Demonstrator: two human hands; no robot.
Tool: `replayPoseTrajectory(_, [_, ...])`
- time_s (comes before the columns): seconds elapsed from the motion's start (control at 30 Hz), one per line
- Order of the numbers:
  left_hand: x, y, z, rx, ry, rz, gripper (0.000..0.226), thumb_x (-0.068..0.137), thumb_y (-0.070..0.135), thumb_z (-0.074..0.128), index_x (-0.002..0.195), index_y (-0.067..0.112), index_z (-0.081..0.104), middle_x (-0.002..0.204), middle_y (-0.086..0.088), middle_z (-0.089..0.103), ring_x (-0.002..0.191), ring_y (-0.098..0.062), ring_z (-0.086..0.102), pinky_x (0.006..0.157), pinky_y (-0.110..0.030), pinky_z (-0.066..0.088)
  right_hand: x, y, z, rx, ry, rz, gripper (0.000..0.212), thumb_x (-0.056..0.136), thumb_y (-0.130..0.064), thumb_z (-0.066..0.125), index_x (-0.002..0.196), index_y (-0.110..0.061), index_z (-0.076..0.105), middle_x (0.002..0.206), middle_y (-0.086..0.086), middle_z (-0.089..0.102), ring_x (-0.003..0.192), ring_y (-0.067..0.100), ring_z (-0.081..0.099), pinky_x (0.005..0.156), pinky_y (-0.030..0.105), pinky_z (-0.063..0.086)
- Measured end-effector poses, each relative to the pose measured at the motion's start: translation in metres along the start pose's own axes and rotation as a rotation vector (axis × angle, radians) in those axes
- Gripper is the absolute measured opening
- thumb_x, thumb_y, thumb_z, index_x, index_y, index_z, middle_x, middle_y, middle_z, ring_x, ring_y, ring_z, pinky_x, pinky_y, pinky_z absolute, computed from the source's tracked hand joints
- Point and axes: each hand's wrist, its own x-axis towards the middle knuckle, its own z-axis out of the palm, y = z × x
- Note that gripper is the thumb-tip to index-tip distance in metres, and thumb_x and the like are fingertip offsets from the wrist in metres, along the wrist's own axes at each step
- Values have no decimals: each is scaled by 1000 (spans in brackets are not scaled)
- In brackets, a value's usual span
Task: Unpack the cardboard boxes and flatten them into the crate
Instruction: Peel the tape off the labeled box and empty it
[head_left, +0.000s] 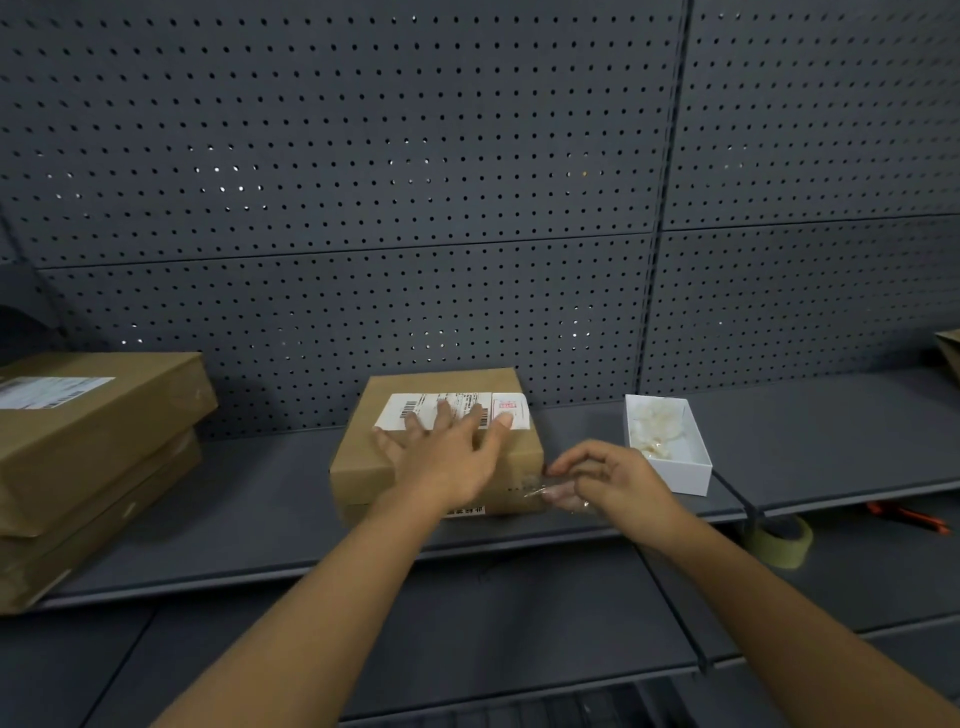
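Peeling: clear tape strip (540, 491) comes off the right end of the cardboard box (436, 447), which sits mid-shelf (260, 499).
Left hand (447, 449): spread flat, fingers apart, on the box top and label (452, 410), likely pinning it against the pull.
Right hand (608, 480): at the box's 3 o'clock, fingers pinched together on the tape.
Stacked boxes (93, 457): 9 o'clock, well apart.
White tray (670, 447): 3 o'clock, just beyond the right hand.
Tape roll (779, 540): 4 o'clock, lower shelf.
Crate: not visible.
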Motion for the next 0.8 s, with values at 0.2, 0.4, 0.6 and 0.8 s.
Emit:
replayPoseTrajectory(0.2, [5,-12,13,138,80,49,74,94,79,12,160,47,23,173,9,11,160,-25,3,116,-74,-10,8,5,-6,-107,196,-77,31,92,18,40,81,-4,59,65,6,68,64,19,62,64,30,53])
replayPoseTrajectory(0.4, [1,-20,10,136,84,70,73,93,80,13,159,50,24,172,11,14,160,-23,4,117,-73,-8,17,-5,5,108,134,75,18,71,0,49,74,-8,65,68,15,59,61,22,53,59,33,42])
replayPoseTrajectory(0.6, [-3,-22,10,160,108,89,73,94,80,11,159,51,24,172,11,17,159,-24,7,117,-73,-5,15,-15,10,117,31,93,26,78,11,41,76,-1,64,65,9,54,59,15,48,56,27,40])
replayPoseTrajectory(0.8, [-3,-21,6,150,59,90,67,96,75,12,159,54,16,172,8,15,159,-31,3,115,-76,-8,14,-18,14,-38,-74,103,20,59,-14,47,65,-8,65,60,-4,55,61,12,45,59,28,35])
